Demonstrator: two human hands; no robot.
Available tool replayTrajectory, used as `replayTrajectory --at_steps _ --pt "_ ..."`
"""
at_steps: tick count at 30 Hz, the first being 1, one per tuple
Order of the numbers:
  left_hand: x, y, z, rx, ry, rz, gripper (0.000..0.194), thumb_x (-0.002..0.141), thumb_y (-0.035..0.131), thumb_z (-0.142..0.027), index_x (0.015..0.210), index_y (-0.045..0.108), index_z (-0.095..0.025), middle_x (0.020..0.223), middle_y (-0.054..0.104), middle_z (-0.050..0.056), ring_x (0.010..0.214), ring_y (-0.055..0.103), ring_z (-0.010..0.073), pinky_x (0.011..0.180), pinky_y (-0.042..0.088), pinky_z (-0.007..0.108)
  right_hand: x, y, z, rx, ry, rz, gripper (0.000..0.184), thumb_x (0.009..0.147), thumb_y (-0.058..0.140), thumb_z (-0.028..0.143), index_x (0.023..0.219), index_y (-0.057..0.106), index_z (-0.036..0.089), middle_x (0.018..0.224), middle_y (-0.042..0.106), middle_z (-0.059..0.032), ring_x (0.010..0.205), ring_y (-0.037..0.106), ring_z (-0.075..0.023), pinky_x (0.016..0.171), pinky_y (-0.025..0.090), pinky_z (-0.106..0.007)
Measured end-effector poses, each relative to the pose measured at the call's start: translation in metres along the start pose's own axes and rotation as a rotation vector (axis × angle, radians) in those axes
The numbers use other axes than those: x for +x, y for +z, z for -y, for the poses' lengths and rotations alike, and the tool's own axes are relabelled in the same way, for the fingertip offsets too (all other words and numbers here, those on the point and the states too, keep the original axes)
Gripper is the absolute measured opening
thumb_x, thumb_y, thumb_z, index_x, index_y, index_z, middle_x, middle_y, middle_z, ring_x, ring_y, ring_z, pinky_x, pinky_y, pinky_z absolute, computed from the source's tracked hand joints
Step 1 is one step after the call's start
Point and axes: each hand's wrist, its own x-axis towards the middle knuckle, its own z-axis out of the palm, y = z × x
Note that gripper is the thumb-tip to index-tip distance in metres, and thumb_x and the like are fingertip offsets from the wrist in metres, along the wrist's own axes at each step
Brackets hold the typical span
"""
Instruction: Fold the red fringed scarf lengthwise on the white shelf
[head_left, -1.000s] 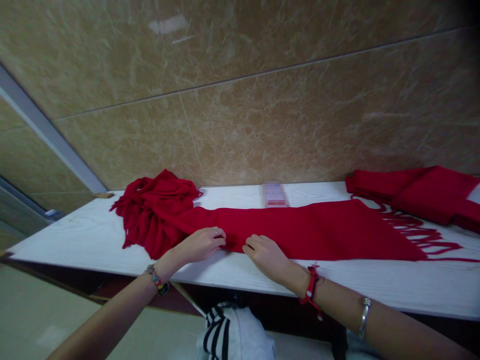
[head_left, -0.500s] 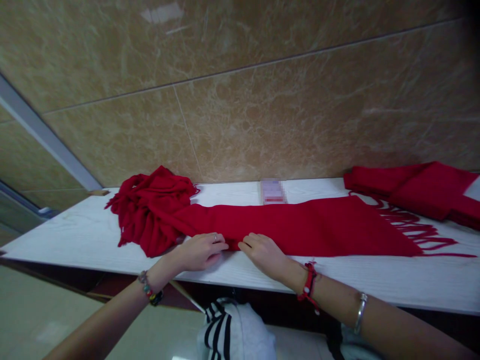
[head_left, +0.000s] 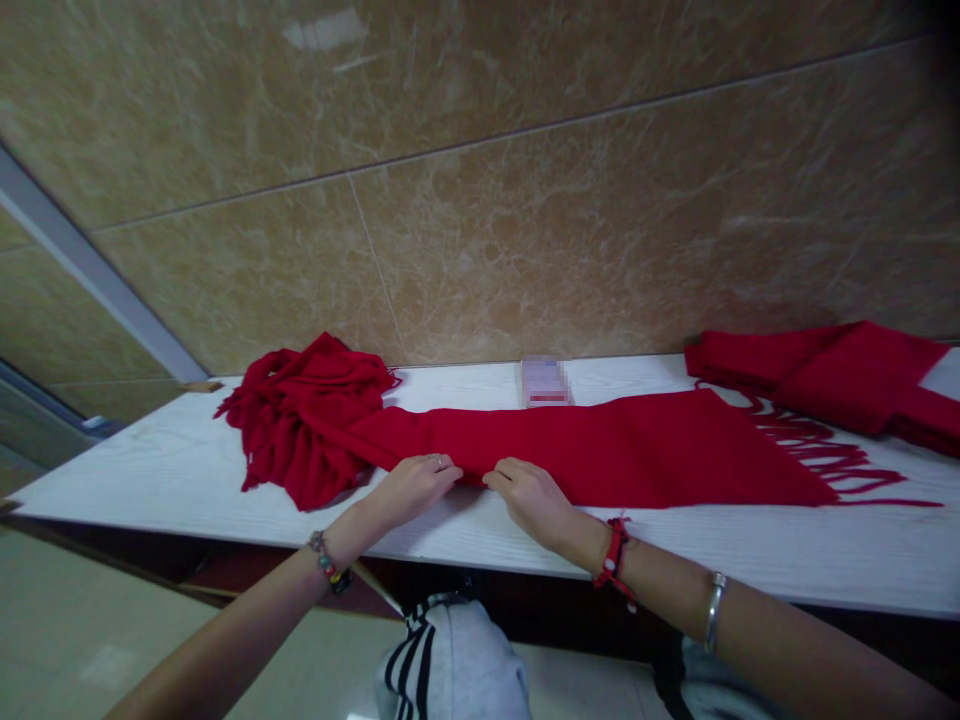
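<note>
A red fringed scarf (head_left: 615, 445) lies along the white tabletop (head_left: 187, 470), flat to the right and bunched into a crumpled heap (head_left: 300, 420) at the left. My left hand (head_left: 420, 487) pinches the scarf's near edge around its middle, fingers bent over the cloth. Close beside it, my right hand (head_left: 536, 500) grips the same edge between thumb and fingers. A small gap of red cloth shows between the two hands. The tassels (head_left: 832, 455) spread out at the scarf's right end.
Folded red cloth (head_left: 817, 370) lies at the back right against the tiled wall (head_left: 480, 200). A small blurred packet (head_left: 546, 382) sits behind the scarf. Below the table's front edge, a grey garment with black stripes (head_left: 457, 660) shows.
My left hand has shifted slightly right and up along the scarf's edge. My right hand has stayed nearly in place on the cloth. The view has shifted a little.
</note>
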Motion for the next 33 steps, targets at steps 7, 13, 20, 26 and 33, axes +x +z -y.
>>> replayTrajectory --at_steps 7,13,20,26,33 --pt "0.001 0.007 0.008 -0.041 0.055 -0.051 0.020 0.086 0.042 -0.012 0.084 0.062 -0.015 0.076 0.063 0.004 0.070 0.058 0.0141 0.065 0.046 0.024 0.006 0.005 0.001 -0.024 0.029 -0.047 0.011 0.085 0.050 0.016 0.091 0.060 0.015 0.088 0.060 -0.0065 0.081 0.051 -0.0182 0.072 0.040 -0.030" --pt "-0.002 0.002 0.007 -0.117 0.154 -0.087 0.017 0.083 0.047 -0.017 0.091 0.063 -0.017 0.095 0.063 0.006 0.087 0.057 0.0152 0.079 0.045 0.026 0.006 -0.001 0.002 -0.078 -0.122 0.035 0.010 0.085 0.051 0.013 0.086 0.060 0.015 0.083 0.060 -0.0048 0.080 0.050 -0.0176 0.069 0.038 -0.030" --pt "-0.001 -0.003 0.004 -0.206 0.185 0.019 0.032 0.080 0.044 -0.010 0.108 0.058 -0.018 0.109 0.060 0.005 0.099 0.054 0.0159 0.090 0.040 0.029 0.002 -0.006 0.009 -0.133 -0.202 0.057 0.012 0.084 0.049 0.008 0.087 0.061 0.011 0.082 0.061 -0.0078 0.077 0.053 -0.0182 0.067 0.040 -0.030" --pt "0.010 0.003 0.013 -0.035 -0.077 0.082 0.041 0.076 0.044 0.000 0.109 0.057 -0.020 0.107 0.060 0.007 0.093 0.057 0.0188 0.079 0.043 0.032 0.004 -0.005 0.010 -0.149 -0.220 0.082 0.013 0.084 0.048 0.007 0.086 0.061 0.011 0.084 0.062 -0.0081 0.077 0.053 -0.0180 0.066 0.041 -0.030" --pt "0.014 0.008 0.002 -0.189 0.026 0.047 0.035 0.077 0.041 -0.001 0.099 0.060 -0.020 0.102 0.058 0.005 0.091 0.055 0.0155 0.082 0.043 0.027 0.003 -0.002 0.007 -0.135 -0.196 0.051 0.011 0.083 0.052 0.009 0.087 0.061 0.012 0.083 0.061 -0.0064 0.079 0.053 -0.0190 0.067 0.042 -0.030"
